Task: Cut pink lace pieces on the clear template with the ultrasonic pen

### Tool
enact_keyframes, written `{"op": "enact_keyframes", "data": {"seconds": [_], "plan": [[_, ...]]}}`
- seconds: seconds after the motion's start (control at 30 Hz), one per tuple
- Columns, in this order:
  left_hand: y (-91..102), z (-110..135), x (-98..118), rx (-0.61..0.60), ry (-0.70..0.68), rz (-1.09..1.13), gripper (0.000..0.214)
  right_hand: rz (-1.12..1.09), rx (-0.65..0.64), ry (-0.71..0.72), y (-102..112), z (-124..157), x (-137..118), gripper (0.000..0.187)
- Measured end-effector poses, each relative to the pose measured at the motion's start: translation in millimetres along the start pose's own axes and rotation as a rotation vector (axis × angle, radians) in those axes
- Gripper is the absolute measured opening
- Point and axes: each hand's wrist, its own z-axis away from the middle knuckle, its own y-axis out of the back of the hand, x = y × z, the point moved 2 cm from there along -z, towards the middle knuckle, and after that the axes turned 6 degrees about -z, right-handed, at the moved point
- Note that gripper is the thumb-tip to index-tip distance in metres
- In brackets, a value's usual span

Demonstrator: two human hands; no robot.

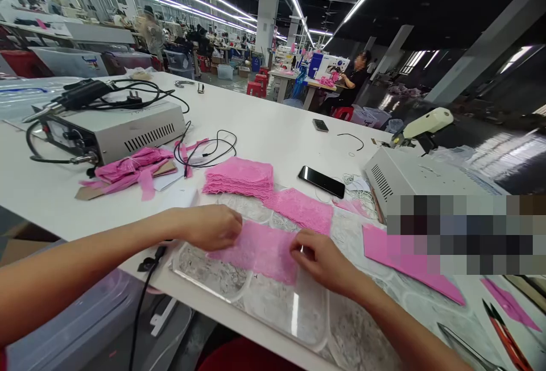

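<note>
A thin, see-through pink lace piece (268,248) is spread over the clear plastic tray (281,311) in front of me. My left hand (217,226) is closed at its left edge, fingers curled down on the fabric. At the right edge, my right hand (318,257) pinches the lace between thumb and fingers. Just behind the tray stands a thick stack of pink lace pieces (239,176). A lower pile of pink lace (302,209) lies beside that stack, close to my right hand.
A black phone (322,181) lies behind the lace. Machine boxes stand left (136,126) and right (420,174), with a cable (213,149) near the left one. Flat pink material (409,260), tweezers (467,348) and red-handled scissors (507,337) lie right. A person (354,83) sits at a far sewing machine.
</note>
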Motion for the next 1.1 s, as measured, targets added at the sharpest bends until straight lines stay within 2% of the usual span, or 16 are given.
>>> {"op": "enact_keyframes", "data": {"seconds": [0.03, 0.13, 0.23, 0.33, 0.5, 0.83, 1.1], "plan": [[0.0, -8, -3, -0.020, -0.004, 0.010, 0.011, 0.015, 0.072, 0.002, 3, -8, 5, 0.014], [-4.0, -45, -14, 0.036, 0.078, -0.031, 0.015, 0.068, 0.223, -0.017, 9, -32, 25, 0.011], [-17.8, -80, -22, 0.047, 0.102, -0.077, 0.011, 0.095, 0.254, -0.049, 9, -50, 42, 0.013], [-33.8, -98, -28, 0.030, 0.116, -0.112, 0.014, 0.102, 0.254, -0.073, 7, -54, 53, 0.010], [-46.3, -100, -34, 0.018, 0.114, -0.130, 0.031, 0.079, 0.246, -0.085, 7, -52, 58, 0.013], [-43.0, -99, -31, 0.012, 0.065, -0.170, 0.020, 0.061, 0.234, -0.091, 10, -51, 56, 0.015], [-43.0, -100, -35, 0.059, 0.080, -0.152, 0.023, 0.054, 0.216, -0.115, 11, -50, 55, 0.018]]}}
